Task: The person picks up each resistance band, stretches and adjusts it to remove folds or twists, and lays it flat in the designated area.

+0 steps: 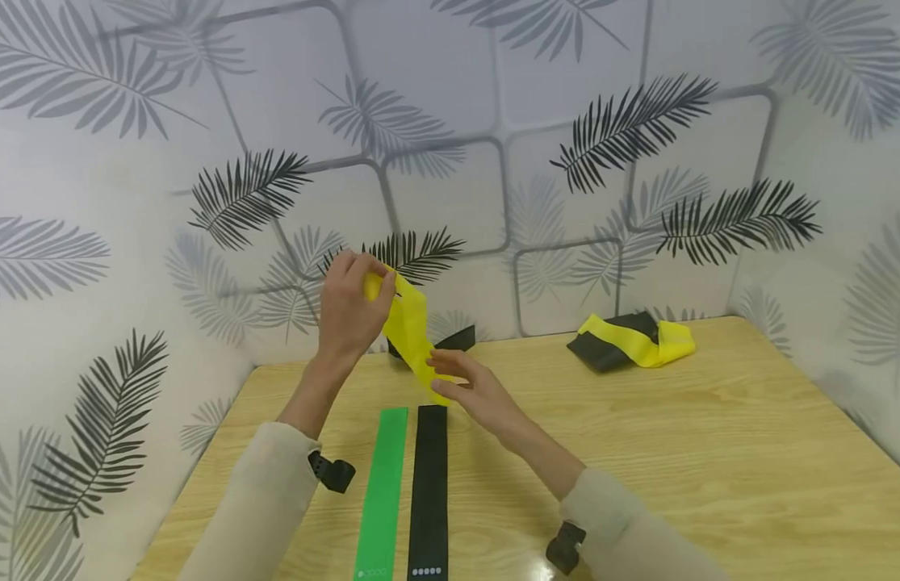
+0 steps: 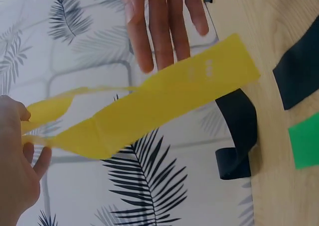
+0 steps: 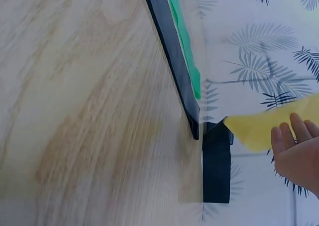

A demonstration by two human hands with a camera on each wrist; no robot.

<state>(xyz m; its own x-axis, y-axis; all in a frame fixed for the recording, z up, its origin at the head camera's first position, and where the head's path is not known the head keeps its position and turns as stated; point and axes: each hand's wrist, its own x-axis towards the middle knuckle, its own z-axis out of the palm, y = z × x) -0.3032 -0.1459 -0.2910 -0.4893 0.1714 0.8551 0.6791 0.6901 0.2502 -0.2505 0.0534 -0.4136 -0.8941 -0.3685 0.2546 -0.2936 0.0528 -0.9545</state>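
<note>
High over the table's back part, my left hand pinches the upper end of a yellow elastic loop band. The band hangs down in a twisted loop, and its lower end bears faint printed marks. My right hand is by that lower end with fingers extended, the fingertips right at the band's edge. Below the hands, a green band and a black band lie flat side by side, with rows of small circles at their near ends.
Another black band stands curled at the table's back edge, partly hidden behind the yellow one. At the back right lie a crumpled black band and a folded yellow band. Leaf-patterned wall borders the wooden table.
</note>
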